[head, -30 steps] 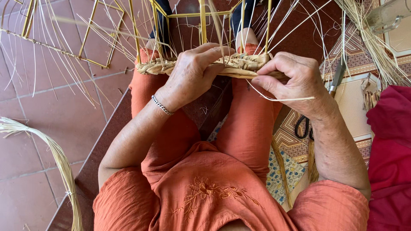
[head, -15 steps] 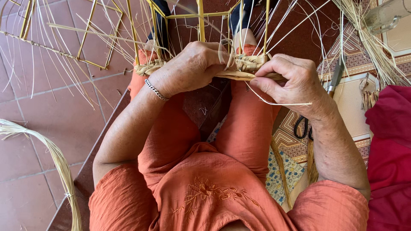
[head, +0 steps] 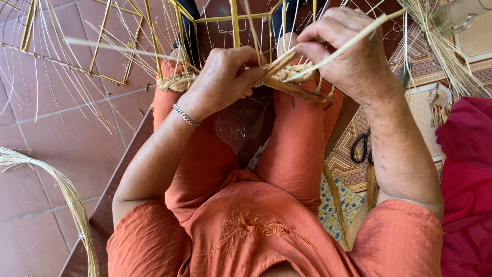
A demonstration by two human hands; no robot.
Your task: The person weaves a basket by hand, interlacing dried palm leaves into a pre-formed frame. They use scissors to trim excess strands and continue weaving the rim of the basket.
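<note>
A half-woven straw basket (head: 179,81) on a yellow wire frame (head: 233,20) rests across my knees, which are in orange trousers. My left hand (head: 223,77) presses down on the woven rim near its middle, a silver bracelet (head: 184,115) on the wrist. My right hand (head: 348,51) is raised over the right part of the rim and pinches a pale straw strand (head: 359,38) that runs up to the right. Loose upright strands stick out all around the frame.
A bundle of straw (head: 66,195) curves over the red tiled floor at the left. Black scissors (head: 361,149) lie on a patterned mat at the right, beside red cloth (head: 469,169). More straw (head: 441,46) lies at the top right.
My right hand has lifted and pulled the strand up and to the right. My left hand has shifted right along the rim. The camera has come closer to the work.
</note>
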